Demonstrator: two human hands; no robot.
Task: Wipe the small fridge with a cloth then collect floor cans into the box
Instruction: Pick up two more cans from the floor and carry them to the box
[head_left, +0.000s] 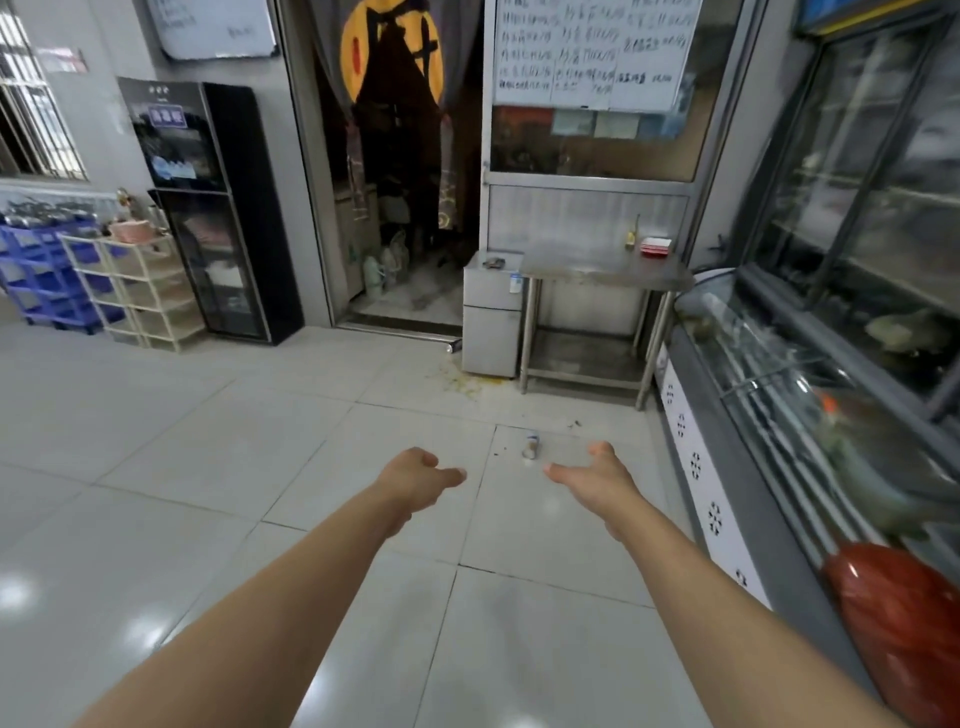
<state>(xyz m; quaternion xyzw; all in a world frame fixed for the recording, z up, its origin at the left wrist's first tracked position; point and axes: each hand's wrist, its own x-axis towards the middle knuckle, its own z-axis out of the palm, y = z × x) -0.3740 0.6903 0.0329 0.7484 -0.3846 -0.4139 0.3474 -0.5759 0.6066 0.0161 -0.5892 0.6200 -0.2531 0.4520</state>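
Fingers of the left hand (421, 475) and right hand (592, 475) are held loosely spread, gripping nothing. One can (531, 447) is seen lying on the floor (208, 467) between them, the small fridge (492, 319) at twelve o'clock.

The small fridge (492, 319) stands on the floor (208, 467) just left of the metal table (605, 270), touching it, at the right edge of the doorway (400, 208). One can (531, 447) lies on the floor well in front of the fridge, between the two outstretched hands; another can (451, 346) lies just left of the fridge's foot. A display counter (779, 415) runs along the right, a tall cabinet (208, 208) stands left of the doorway.
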